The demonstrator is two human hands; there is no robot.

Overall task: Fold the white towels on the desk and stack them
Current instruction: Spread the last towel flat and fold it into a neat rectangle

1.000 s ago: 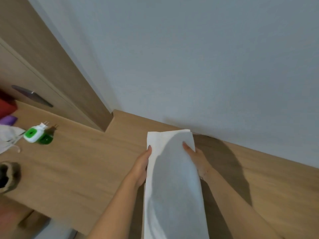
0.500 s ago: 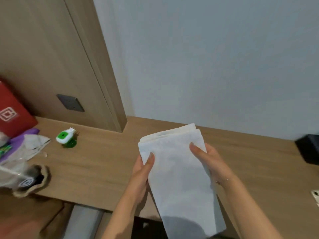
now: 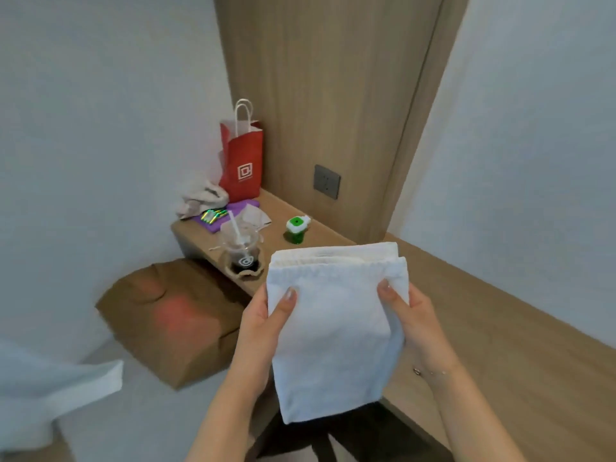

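A folded white towel point(image 3: 330, 331) hangs in the air over the front edge of the wooden desk point(image 3: 500, 345), several layers showing at its top edge. My left hand point(image 3: 266, 318) grips its left side, thumb on the front face. My right hand point(image 3: 410, 318) grips its right side in the same way. The towel's lower end hangs free below the desk edge. Another piece of white cloth point(image 3: 56, 391) shows at the lower left, blurred.
On the desk's far left end stand a red paper bag point(image 3: 243, 165), a crumpled cloth bag point(image 3: 200, 200), a purple packet point(image 3: 226, 213), an iced drink cup point(image 3: 241, 250) and a green-and-white plug-in device point(image 3: 296, 228). A brown paper bag point(image 3: 173, 318) sits below. A wall socket point(image 3: 326, 181) is behind.
The view has swung left and back, bringing the desk's left end into sight. The towel has come up off the desk and is now held in the air, shorter and thicker.
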